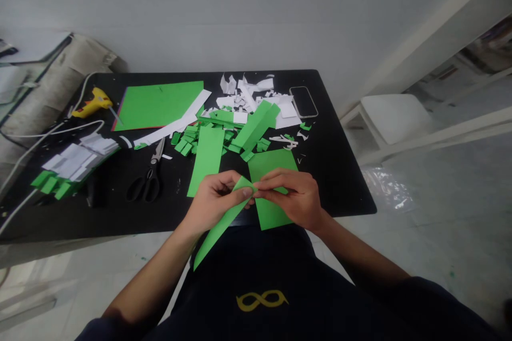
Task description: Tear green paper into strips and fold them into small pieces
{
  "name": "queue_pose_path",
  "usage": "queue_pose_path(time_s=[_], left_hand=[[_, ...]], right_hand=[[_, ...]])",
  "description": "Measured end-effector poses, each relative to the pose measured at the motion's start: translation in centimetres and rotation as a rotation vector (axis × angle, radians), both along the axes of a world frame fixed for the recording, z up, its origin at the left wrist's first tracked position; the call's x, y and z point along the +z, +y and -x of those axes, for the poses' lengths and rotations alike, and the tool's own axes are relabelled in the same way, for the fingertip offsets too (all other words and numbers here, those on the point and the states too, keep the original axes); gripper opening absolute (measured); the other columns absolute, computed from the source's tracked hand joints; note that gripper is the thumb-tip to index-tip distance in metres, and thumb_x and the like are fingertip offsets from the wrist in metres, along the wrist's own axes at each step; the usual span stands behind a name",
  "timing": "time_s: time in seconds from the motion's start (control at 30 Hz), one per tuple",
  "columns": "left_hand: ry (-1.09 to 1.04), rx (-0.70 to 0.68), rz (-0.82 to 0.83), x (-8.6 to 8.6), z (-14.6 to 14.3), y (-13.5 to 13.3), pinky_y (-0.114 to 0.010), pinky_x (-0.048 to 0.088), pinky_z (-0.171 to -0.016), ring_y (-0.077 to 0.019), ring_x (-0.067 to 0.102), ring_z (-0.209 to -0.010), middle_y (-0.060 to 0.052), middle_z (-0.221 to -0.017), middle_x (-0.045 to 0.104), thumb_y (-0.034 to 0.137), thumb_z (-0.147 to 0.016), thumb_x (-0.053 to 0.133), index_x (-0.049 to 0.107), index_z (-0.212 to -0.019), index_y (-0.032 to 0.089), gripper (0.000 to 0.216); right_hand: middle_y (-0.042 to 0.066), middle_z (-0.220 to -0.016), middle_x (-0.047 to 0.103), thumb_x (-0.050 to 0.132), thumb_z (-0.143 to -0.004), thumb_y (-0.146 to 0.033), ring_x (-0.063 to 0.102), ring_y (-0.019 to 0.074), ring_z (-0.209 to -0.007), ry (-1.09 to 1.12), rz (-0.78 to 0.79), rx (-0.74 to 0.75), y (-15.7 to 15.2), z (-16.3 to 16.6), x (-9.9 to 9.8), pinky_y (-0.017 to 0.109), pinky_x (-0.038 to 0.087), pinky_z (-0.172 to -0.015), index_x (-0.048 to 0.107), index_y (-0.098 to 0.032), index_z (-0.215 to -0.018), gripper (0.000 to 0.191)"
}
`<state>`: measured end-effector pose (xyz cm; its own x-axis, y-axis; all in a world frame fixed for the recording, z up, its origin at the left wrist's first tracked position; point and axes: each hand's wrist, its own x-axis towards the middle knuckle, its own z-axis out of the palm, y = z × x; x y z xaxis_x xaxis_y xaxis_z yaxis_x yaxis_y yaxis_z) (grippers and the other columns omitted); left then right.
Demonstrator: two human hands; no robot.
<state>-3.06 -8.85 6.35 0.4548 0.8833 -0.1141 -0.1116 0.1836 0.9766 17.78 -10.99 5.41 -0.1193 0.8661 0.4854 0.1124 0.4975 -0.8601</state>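
A long green paper strip (218, 226) hangs from my hands over my lap, its upper end bent over between my fingertips. My left hand (216, 200) pinches the strip from the left, thumb on top. My right hand (294, 197) pinches the folded tip from the right. Both hands hover at the near edge of the black table (336, 170), just above a green paper sheet (270, 170) lying flat there. Another green strip (207, 157) lies just beyond my left hand.
Scissors (150, 178) lie left of my hands. A yellow glue gun (94, 102) with cables and a large green sheet (160, 104) sit at the back left. Green and white paper scraps (240, 112) cover the middle; a phone (303, 101) lies back right. A white stool (394, 117) stands to the right.
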Motion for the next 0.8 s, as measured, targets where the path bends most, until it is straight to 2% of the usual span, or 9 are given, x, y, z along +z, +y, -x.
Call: queue_pose_path(time_s=[0.17,0.37,0.8], left_hand=[[-0.008,-0.008,-0.01,-0.01,0.01,-0.03,-0.023,0.056,-0.062,-0.0132,0.069,-0.06,-0.003,-0.067,0.076,0.03,-0.089,0.083,0.074,-0.075,0.016,0.022],[0.015,-0.005,-0.008,-0.05,0.01,-0.03,-0.025,0.056,-0.061,-0.0146,0.069,-0.06,-0.004,-0.066,0.075,0.036,-0.088,0.085,0.073,-0.074,0.016,0.027],[-0.015,-0.018,-0.024,0.01,0.08,0.01,-0.023,0.055,-0.063,-0.0127,0.069,-0.061,-0.003,-0.067,0.075,0.029,-0.091,0.082,0.074,-0.076,0.016,0.022]], right_hand=[[0.0,-0.092,0.086,0.091,-0.087,-0.02,0.081,0.018,-0.08,0.008,-0.01,0.01,-0.02,-0.01,-0.01,0.031,0.068,-0.074,0.088,-0.034,-0.104,0.022],[0.001,-0.091,0.086,0.091,-0.087,-0.024,0.081,0.0186,-0.079,-0.008,0.01,-0.002,-0.03,-0.05,-0.05,0.031,0.068,-0.073,0.089,-0.032,-0.1,0.016],[0.0,-0.091,0.086,0.092,-0.086,-0.018,0.081,0.0186,-0.081,-0.004,-0.01,0.003,0.0,-0.02,0.13,0.031,0.068,-0.076,0.088,-0.034,-0.103,0.024]])
